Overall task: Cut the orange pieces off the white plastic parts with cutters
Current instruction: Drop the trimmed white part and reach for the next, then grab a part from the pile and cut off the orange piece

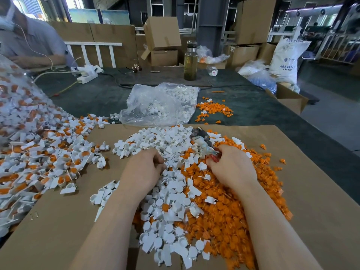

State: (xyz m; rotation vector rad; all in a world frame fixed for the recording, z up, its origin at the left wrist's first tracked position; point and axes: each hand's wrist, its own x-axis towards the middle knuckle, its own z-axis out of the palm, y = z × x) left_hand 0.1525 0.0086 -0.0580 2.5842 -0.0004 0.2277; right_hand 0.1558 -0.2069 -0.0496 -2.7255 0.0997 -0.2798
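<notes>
Orange pieces [229, 211] and white parts [167, 207] heaped on cardboard [58, 221].
Right hand [231, 168] grasps cutters [202, 142], pointing far-left; left hand [144, 170], fingers curled into the white parts; uncut parts [39, 152] lie left, nearer it.

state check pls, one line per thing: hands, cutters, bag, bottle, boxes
Left hand: curled, fingertips in the white parts.
Right hand: grip on cutters.
Cutters: held, tip up, jaws blurred.
Plastic bag: open, lying flat.
Bottle: upright, capped.
Cardboard box: tilted, flaps open.
</notes>
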